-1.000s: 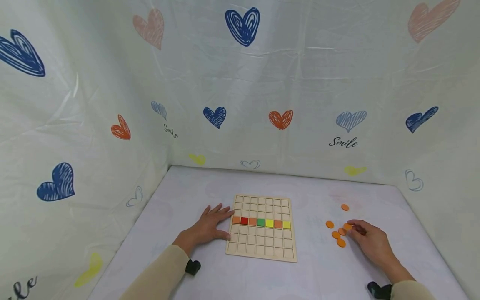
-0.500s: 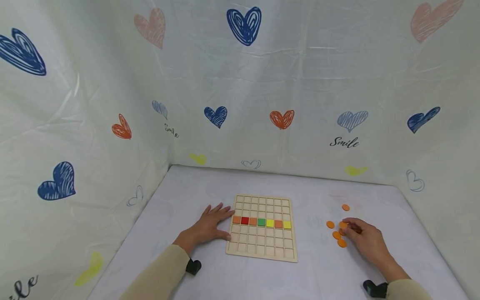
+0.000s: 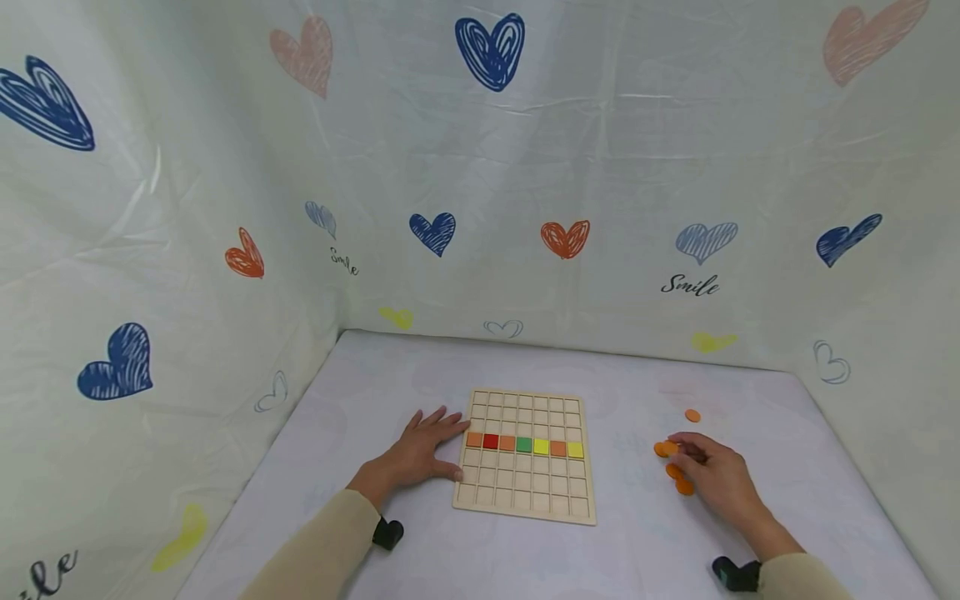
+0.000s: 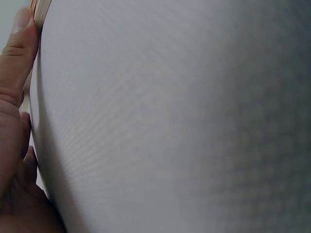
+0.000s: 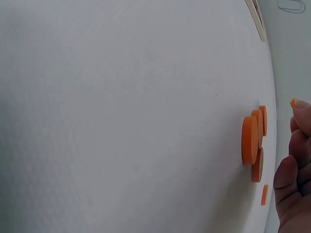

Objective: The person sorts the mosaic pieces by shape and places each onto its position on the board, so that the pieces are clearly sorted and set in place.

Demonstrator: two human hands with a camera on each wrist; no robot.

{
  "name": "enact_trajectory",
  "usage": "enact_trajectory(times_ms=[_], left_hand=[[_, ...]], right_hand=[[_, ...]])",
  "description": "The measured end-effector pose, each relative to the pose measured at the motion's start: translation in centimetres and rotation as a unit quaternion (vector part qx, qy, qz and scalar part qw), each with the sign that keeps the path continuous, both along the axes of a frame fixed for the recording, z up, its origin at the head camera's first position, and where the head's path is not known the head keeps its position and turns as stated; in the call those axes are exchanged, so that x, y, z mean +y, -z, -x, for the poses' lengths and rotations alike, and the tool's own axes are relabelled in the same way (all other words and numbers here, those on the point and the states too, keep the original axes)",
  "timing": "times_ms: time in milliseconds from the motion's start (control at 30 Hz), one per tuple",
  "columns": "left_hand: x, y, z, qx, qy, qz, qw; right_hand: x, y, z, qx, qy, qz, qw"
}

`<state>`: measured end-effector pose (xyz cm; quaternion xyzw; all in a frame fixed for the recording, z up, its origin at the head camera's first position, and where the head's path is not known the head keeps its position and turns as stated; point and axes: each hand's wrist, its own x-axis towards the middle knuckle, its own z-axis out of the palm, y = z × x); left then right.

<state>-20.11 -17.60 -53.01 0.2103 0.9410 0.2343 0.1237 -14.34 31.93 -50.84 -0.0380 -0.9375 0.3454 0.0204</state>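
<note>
A wooden grid board lies on the table in the head view. One row across it carries coloured square tiles in orange, red, green and yellow. My left hand rests at the board's left edge, fingers spread and thumb touching the side. To the right of the board, my right hand pinches an orange disc between thumb and fingertips, above the table. In the right wrist view only the edge of this disc shows. Several loose orange discs lie flat below and around that hand.
One orange disc lies apart, farther back. The table has a pale cover. A white curtain printed with hearts stands behind it and along its left side. Black wrist cameras sit at both wrists.
My right hand has moved left with the pinched orange disc, from the right of the loose discs to over them. My left hand and the board have stayed put.
</note>
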Motion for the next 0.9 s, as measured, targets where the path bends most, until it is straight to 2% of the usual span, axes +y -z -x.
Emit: enact_trajectory(times_ms=[467, 900], left_hand=[[0.2, -0.3, -0.1, 0.004, -0.001, 0.006, 1.0000], [0.2, -0.5, -0.3, 0.003, 0.001, 0.009, 1.0000]], right_hand=[[-2.7, 0.5, 0.6, 0.044, -0.024, 0.002, 0.9987], [-7.2, 1.1, 2.0, 0.031, -0.039, 0.037, 0.9980]])
